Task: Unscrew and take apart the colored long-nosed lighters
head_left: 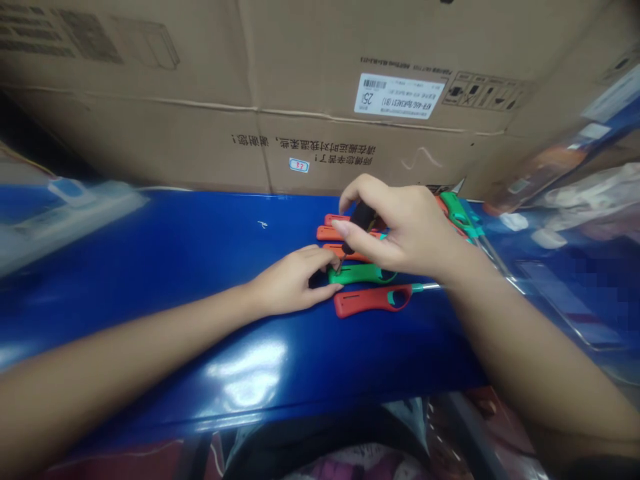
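Note:
My right hand (pixel 395 230) is closed around the dark handle of a small screwdriver (pixel 361 223). Its thin shaft points down to the butt end of a green gas lighter (pixel 357 273). Thumb and fingers of my left hand (pixel 300 280) pinch that same end, steadying the lighter flat on the table. Nearer to me lies a red lighter (pixel 367 302) with a teal trigger and a metal nozzle. Beyond the green one, several orange-red lighters (pixel 329 233) lie side by side, partly covered by my right hand. Whether the screwdriver tip sits in a screw is too small to tell.
A large cardboard box (pixel 200 147) walls off the back of the blue table (pixel 210 260). Another green lighter (pixel 456 212) lies with red ones behind my right wrist. A phone-like flat object (pixel 570 303) is at right, and a blurred clear plastic item (pixel 90 207) at left.

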Motion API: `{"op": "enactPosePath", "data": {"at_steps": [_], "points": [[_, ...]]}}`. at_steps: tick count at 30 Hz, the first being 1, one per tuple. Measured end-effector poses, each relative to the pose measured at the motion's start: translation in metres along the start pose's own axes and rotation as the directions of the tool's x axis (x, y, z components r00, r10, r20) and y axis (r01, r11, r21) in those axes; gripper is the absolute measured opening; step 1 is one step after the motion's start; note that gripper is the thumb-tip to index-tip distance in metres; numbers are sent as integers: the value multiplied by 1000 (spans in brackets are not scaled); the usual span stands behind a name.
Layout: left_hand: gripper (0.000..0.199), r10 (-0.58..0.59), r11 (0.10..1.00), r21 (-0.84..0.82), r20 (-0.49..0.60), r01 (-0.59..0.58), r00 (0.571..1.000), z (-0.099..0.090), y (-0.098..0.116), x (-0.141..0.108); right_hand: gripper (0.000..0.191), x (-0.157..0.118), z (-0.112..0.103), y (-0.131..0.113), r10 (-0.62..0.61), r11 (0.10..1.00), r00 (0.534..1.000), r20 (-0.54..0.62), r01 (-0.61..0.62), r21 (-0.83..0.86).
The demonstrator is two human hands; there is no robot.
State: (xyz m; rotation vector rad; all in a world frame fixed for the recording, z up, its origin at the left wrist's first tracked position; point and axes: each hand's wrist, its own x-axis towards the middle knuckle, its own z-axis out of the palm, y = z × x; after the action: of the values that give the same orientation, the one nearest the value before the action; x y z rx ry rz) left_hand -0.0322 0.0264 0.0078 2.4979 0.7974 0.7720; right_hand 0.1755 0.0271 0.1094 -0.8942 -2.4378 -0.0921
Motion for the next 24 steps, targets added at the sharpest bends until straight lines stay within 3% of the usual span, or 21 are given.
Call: {"op": "enactPosePath", "data": {"at_steps": [3,7,11,15,19,24], "points": [[18,13,1000,-5,-6,-13,1000,0,0,0,26,0,3,1,7,999,1000,-30,-8,-50],[18,32,999,2,3,-32,999,0,-2,-1,38,2,6,2,-68,997,998,-8,68,-48],[19,27,1000,11,19,-27,999,-1,-2,-1,33,2,6,3,-37,994,999,-30,33,-100],[22,21,999,30,44,-23,999,-1,-4,-1,40,0,4,0,-58,994,998,-21,56,-98],[21,43,999,29,44,-44,998,-1,-6,-1,24,0,3,-5,-19,990,1000,-15,17,-139],[21,25,999,26,64,-27,998,-1,-5,0,23,1,4,-4,-9,992,1000,-12,8,-124]]}}
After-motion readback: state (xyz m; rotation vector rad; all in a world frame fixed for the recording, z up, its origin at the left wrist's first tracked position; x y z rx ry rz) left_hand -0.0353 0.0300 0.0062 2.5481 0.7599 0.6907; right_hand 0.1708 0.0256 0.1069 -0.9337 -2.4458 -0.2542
